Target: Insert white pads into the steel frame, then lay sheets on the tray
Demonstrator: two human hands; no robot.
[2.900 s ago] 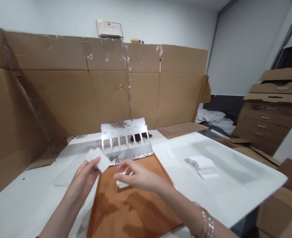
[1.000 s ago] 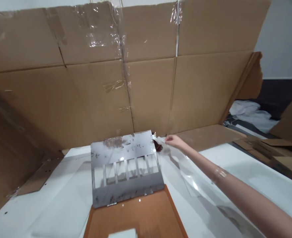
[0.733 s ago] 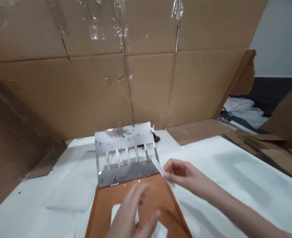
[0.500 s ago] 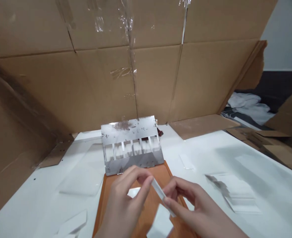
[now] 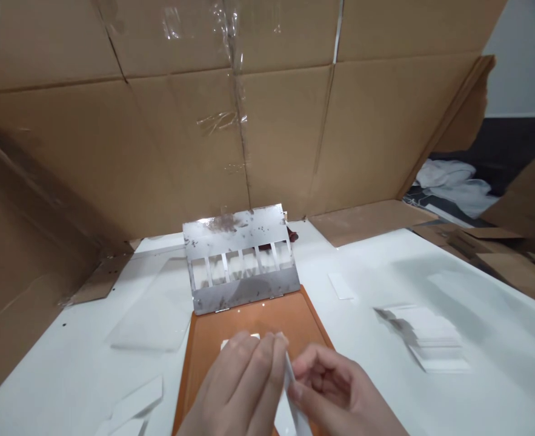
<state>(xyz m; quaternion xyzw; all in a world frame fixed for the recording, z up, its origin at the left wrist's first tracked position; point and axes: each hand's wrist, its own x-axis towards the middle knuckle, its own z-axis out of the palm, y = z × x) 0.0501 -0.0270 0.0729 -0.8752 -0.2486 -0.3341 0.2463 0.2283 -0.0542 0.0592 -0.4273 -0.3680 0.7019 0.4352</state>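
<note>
So the white strip (image 5: 289, 374) is right between the hands, over the orange-brown board (image 5: 244, 316). Its long axis runs mostly front to back, far end pointing up toward the slotted metal plate (image 5: 244, 290) and a bit left, near end lower right. Right hand (image 5: 297, 380) has it pinched along the edge, thumb and forefinger nearly closed. Left hand (image 5: 280, 346) is bent over the far end, fingers together, thumb hidden, so can't tell how firm that grip is. Loose white pieces (image 5: 140, 401) lie on the bench (image 5: 362, 339) left of the hands.
</note>
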